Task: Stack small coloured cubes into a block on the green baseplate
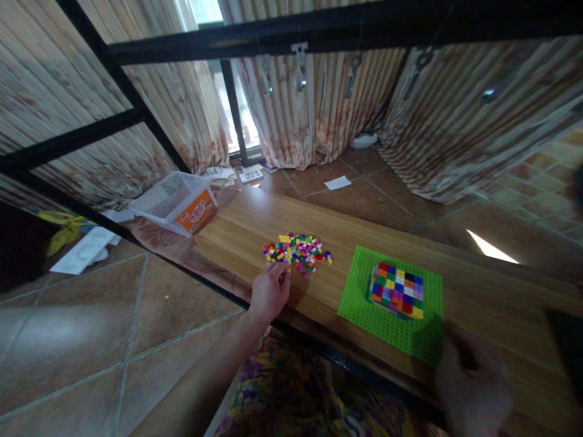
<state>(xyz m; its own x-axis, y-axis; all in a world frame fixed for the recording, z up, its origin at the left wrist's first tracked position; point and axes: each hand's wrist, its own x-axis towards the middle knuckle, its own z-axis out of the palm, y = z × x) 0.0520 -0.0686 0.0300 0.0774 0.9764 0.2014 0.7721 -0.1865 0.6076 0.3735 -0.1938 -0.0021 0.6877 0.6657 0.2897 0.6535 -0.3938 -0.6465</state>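
Green studded baseplate (353, 297) lies flat on the wooden table (241, 227), multicoloured brick block (397, 288) standing on it, probably for steady footing. Taking the plate as dial centre: loose bricks (312, 246) at 10 o'clock, heaped apparently within easy reach of the left hand (271, 291), whose curled fingers sit at the heap's 7 o'clock edge; cannot tell whether they pinch a brick. Right hand (473, 379) at 4 o'clock, beside the plate's corner, blurred: fingers seem bent, contents indeterminable. Farther toward 10 o'clock, transparent tub (159, 220); orange label (197, 212), white characters, unreadable.
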